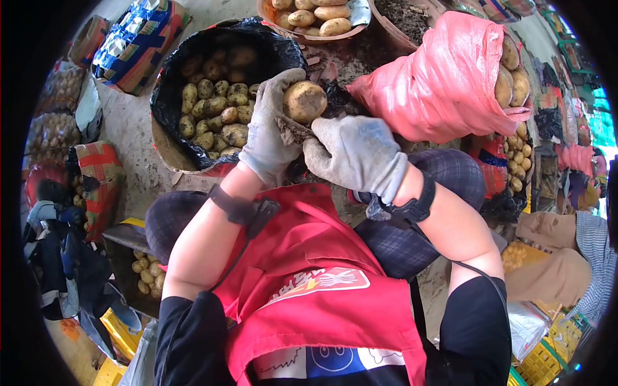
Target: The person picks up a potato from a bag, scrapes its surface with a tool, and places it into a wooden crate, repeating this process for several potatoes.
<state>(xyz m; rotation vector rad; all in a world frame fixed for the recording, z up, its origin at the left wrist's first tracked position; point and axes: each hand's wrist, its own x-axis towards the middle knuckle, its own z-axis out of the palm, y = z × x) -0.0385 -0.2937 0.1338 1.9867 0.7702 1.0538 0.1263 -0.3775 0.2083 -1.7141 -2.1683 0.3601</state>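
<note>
A large round potato [305, 102] with a dark dirty patch sits in the gloved fingers of my left hand [270, 122]. A brown crumpled scrap [293, 130] hangs just below it, between the two hands. My right hand [353, 149], also gloved, has its thumb and fingers bent close together at that scrap; whether it grips the scrap is hard to make out. Behind my left hand stands a black-lined basket [168, 83] holding many small potatoes [215, 106]. A pink sack [431, 77] with large potatoes at its mouth lies beyond my right hand.
A bowl [312, 37] of potatoes stands at the top, beside a container of dark debris [402, 19]. A blue-and-white woven basket [135, 42] is upper left. A box of potatoes [145, 273] sits lower left. Another person's legs [547, 264] show at right.
</note>
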